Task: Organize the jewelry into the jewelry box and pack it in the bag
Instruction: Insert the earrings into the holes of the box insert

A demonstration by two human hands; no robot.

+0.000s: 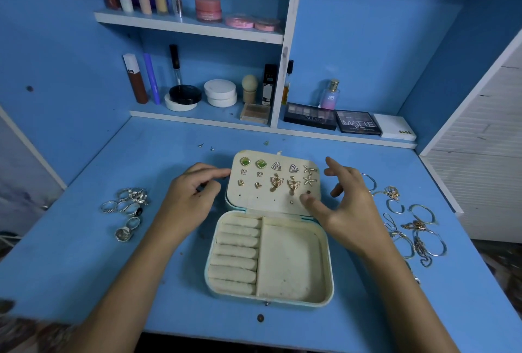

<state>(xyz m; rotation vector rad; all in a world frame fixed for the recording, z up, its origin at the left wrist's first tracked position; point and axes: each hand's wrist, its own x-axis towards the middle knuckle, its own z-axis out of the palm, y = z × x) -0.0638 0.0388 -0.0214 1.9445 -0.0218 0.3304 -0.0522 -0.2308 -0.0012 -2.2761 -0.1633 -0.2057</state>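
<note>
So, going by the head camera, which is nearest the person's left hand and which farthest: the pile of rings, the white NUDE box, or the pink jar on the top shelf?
From the left hand:
1. Pile of rings, on the desk just to its left.
2. Pink jar, up on the top shelf.
3. White NUDE box, far right on the low ledge.

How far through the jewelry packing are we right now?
Done: earrings are pinned across the open cream jewelry box's lid.
In hand: the left hand touches the lid's edge; the right hand hovers open by a small stud.
Left: the silver rings and gold bangles and chains lie on the blue desk; ring rolls are unfilled. No bag in view.
</note>
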